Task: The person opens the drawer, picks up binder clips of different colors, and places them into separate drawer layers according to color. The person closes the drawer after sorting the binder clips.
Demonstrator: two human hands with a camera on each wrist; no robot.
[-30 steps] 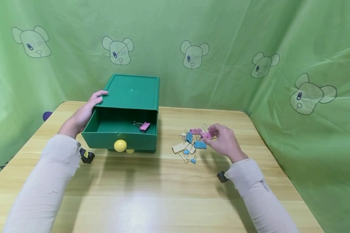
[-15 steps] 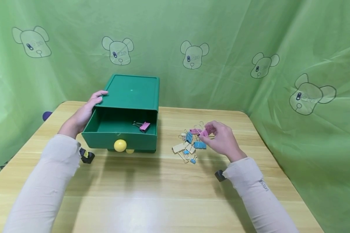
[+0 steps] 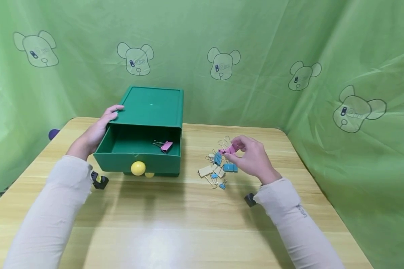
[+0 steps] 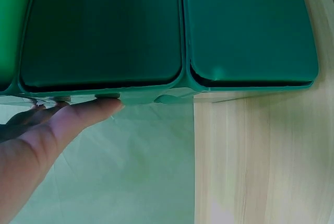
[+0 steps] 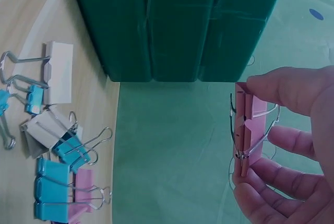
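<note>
My left hand [image 3: 94,134] lies with extended fingers against the left side and top edge of a green drawer cabinet [image 3: 151,106]; in the left wrist view a straight finger [image 4: 88,113] runs along the cabinet's side. The top drawer [image 3: 114,162] is pulled out, and a pink binder clip [image 3: 167,146] lies inside it. My right hand [image 3: 254,158] pinches another pink binder clip [image 5: 244,130] between thumb and fingertips, wire handles spread, above the loose clips. In the right wrist view this clip stands end to end between thumb and fingers.
Blue binder clips [image 3: 230,167], cream ones [image 3: 206,171] and at least one more pink clip [image 5: 83,190] lie in a loose pile right of the cabinet. Yellow knobs [image 3: 138,168] stick out at the drawer fronts. A green curtain [image 3: 181,48] surrounds the wooden table [image 3: 195,224].
My right hand has moved left and slightly up, carrying the pink binder clip. My left hand, the drawer and the clip inside it look the same.
</note>
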